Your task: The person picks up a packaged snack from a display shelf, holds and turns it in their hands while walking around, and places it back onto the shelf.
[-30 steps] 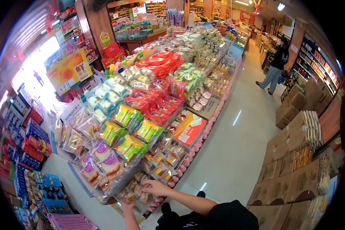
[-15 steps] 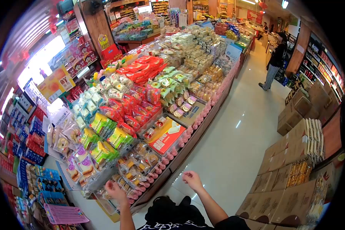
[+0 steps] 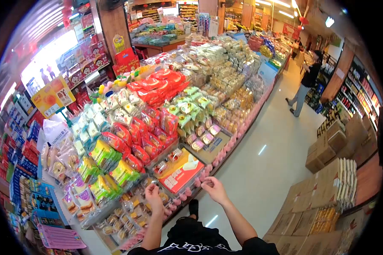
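Note:
My left hand (image 3: 154,196) is raised over the front edge of the display, near small wrapped cakes (image 3: 134,207), its fingers curled together. My right hand (image 3: 215,190) hovers by the pink ruffled trim (image 3: 187,193), fingers bent inward; whether either hand holds something small is not visible. Between and beyond the hands lies a red and yellow box (image 3: 181,172) with a few wrapped pieces beside it. Red packets (image 3: 151,146) and green-yellow packets (image 3: 123,173) are heaped behind and to the left.
A long aisle floor (image 3: 251,165) runs right of the display. Cardboard boxes (image 3: 310,191) are stacked at the right. A person in dark top (image 3: 311,74) stands farther up the aisle. A yellow price sign (image 3: 53,98) rises at the left, above stacked goods.
My left hand has moved right and up along the display's edge. My right hand, on the packets a second ago, has come away and now hovers by the trim. The view has shifted along the display.

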`<state>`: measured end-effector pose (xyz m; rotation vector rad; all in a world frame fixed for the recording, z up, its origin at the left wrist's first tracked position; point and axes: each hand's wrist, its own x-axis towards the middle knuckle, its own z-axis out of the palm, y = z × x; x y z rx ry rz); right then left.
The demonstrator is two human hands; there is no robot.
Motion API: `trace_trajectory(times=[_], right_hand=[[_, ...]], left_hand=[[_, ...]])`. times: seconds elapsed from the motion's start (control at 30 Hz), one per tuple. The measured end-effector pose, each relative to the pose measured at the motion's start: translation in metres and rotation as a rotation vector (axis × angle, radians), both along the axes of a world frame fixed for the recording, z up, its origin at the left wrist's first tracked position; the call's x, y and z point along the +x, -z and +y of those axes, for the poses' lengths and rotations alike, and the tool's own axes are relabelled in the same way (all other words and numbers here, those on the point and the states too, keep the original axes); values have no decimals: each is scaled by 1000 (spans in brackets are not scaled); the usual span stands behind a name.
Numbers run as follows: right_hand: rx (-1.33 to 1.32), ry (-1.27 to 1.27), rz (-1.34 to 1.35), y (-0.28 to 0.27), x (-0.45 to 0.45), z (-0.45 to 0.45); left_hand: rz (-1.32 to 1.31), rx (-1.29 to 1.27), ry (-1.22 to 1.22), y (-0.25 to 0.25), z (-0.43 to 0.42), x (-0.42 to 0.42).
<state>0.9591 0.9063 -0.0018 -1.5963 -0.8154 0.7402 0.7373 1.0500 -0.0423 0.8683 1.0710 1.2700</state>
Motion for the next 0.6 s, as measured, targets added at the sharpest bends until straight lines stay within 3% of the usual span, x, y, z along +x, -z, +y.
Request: trace_trajectory(times=[0.07,0.13,0.23,0.47,0.5,0.6], right_hand=[[-13,-54,-12,-17,23,32],[11,-79,-52,-14,44,69],[-107,-127,-264,-39,75,128],[-95,-184,-637,-70,95,248],[-10,-182,-682,-75,94,265],[-120,-177,-711,-82,94,321]], left_hand=[[-145,-98,50,9,23,29],[-122,-132,65,-8,41,60],[-238,-174,216,-11,82,95],[-152,-157,262,-12,174,169],[-120,-173,256,-30,182,177],[-48,-175,269,-33,206,195]])
